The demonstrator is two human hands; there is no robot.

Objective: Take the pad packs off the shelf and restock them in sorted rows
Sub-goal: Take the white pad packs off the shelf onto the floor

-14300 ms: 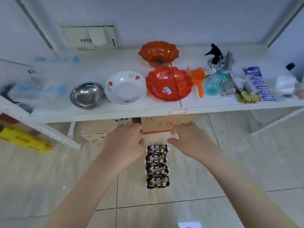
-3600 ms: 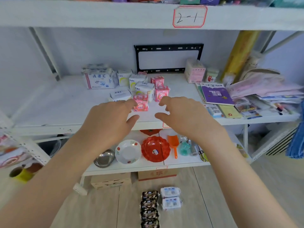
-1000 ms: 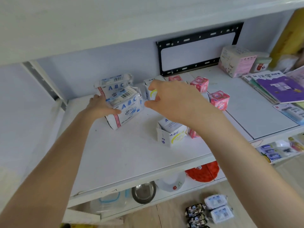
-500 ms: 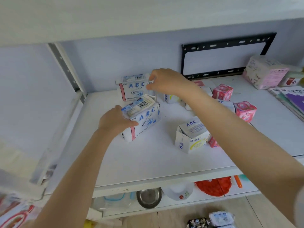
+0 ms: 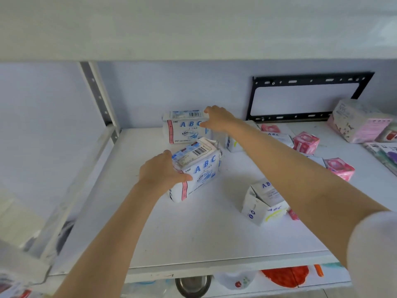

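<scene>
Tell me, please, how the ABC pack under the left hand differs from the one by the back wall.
The near ABC pack sits turned at an angle; the back ABC pack faces forward. The left hand grips the near pack's left end; the right hand grips the back pack's right end. Both are white with blue ABC lettering, a pink stripe and a barcode on top.

Your right hand [image 5: 217, 119] has left the small white pack [image 5: 233, 145] and now grips the rear white blue-lettered ABC pad pack [image 5: 184, 128].

White shelf [image 5: 204, 233] with ABC pad packs [image 5: 200, 168], pink packs [image 5: 306, 143], perhaps booklets [image 5: 384, 153].
</scene>
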